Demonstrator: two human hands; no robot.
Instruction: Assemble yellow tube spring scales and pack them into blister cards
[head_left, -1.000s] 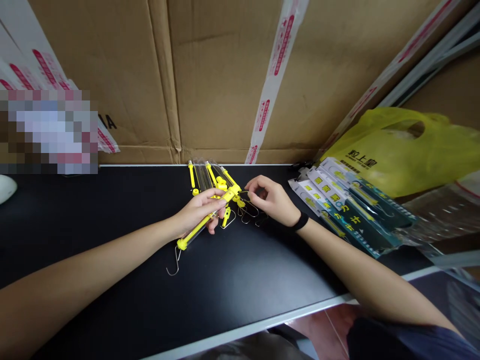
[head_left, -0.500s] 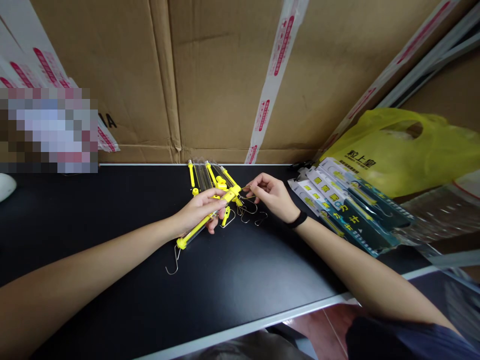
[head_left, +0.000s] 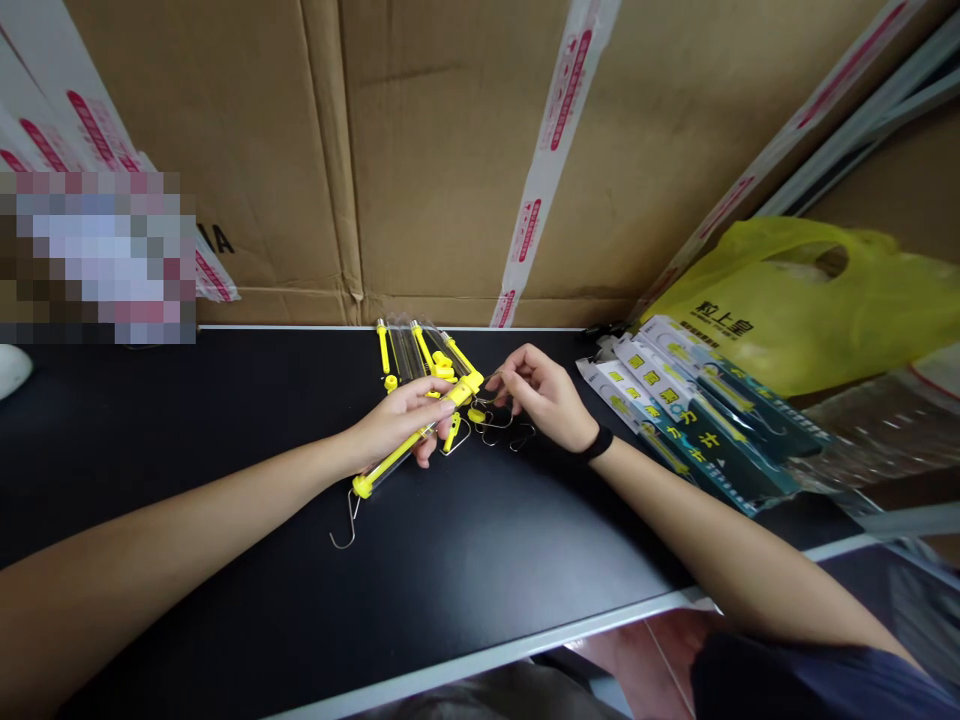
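Observation:
My left hand (head_left: 405,415) is closed round a spring scale (head_left: 391,464) with a clear tube and yellow fittings. The scale slants over the dark table, and a metal hook (head_left: 345,520) hangs from its lower left end. Beside its upper right end, my right hand (head_left: 541,390) pinches a thin wire piece (head_left: 491,384); whether that wire is joined to the scale I cannot tell. Just beyond my left hand lie several clear tubes (head_left: 405,345) with springs and yellow rods. Loose yellow parts (head_left: 452,432) and a loose metal hook (head_left: 523,438) rest below my right fingers.
Packaged spring scales (head_left: 690,410) are stacked on the right, with a yellow plastic bag (head_left: 810,310) behind them. A large taped cardboard box (head_left: 435,150) stands along the back of the black table (head_left: 480,570). A white rounded object (head_left: 11,370) sits at the far left.
My right hand has shifted very slightly, with the wire still between its fingers. The left hand and the scale are nearly unmoved.

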